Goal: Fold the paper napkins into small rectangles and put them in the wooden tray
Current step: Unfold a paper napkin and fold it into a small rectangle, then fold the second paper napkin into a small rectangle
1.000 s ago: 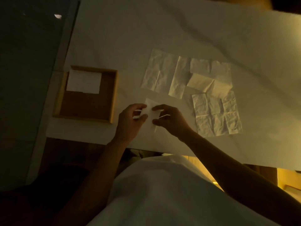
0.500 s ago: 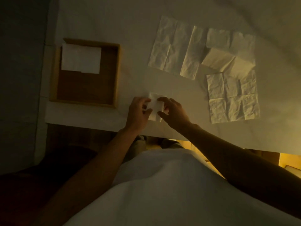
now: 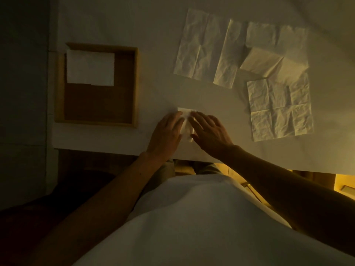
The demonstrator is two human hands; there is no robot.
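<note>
Both hands are down flat on the table (image 3: 115, 139) — the left hand (image 3: 166, 131) and the right hand (image 3: 210, 132) side by side, palms facing down, pressing a folded napkin (image 3: 187, 120) near the front edge. Left fingers (image 3: 177, 117) lie stretched and close together over the napkin's left side; right fingers (image 3: 197, 120) are spread a little wider over its right side. Nothing is pinched or gripped — it's open-handed pressure, with a narrow strip of white paper showing between the two hands and a corner peeking out beyond the fingertips. Both forearms reach in from the bottom of the view, angling toward each other.

Over to the left, the wooden tray (image 3: 135, 87) sits on the table, well apart from the hands. Inside it, one folded white rectangle (image 3: 90, 68) lies against the far left corner; the rest of its brown floor is bare.

Off to the right, unfolded napkins (image 3: 280, 110) lie spread out and creased, some overlapping.
</note>
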